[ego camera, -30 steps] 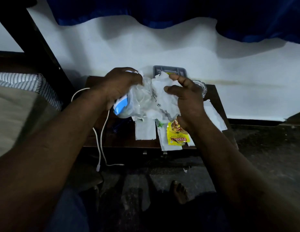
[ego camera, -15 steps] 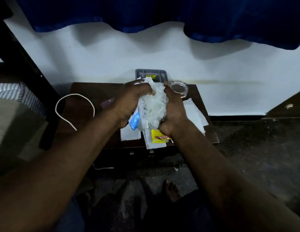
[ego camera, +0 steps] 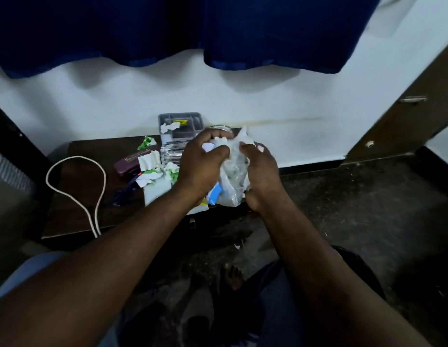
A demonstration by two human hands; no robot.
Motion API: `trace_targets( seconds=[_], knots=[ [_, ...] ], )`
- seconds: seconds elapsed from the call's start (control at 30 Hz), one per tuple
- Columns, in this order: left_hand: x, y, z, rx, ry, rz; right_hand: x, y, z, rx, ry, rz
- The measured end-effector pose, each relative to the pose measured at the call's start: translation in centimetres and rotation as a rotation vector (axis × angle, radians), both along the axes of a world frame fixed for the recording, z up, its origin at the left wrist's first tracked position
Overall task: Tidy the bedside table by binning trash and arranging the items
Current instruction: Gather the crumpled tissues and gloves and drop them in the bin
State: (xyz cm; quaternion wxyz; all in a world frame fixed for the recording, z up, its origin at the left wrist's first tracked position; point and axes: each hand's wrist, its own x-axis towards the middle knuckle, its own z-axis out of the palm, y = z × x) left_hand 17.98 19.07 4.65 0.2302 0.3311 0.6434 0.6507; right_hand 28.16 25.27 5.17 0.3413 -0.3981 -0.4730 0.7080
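Dark floor lies beneath our bare foot. Our left hand and right hand both clutch a crumpled clear bag of white trash above the table's right end. Beyond lie torn scraps, a purple case whose print we cannot read, a grey tray and a blue curtain.

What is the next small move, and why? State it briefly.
Probably hold the plastic bag with the right hand alone and free the left hand to pick up the paper scraps: both hands grip the bag, and scraps lie on the table.
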Motion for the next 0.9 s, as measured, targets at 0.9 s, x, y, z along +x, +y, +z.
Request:
trace_targets(
  seconds=[0.9],
  knots=[
    [30.7,10.7,-8.5,-0.306,-0.86,-0.575,29.8,3.2,-7.5,0.04,-0.185,-0.432]
  ],
)
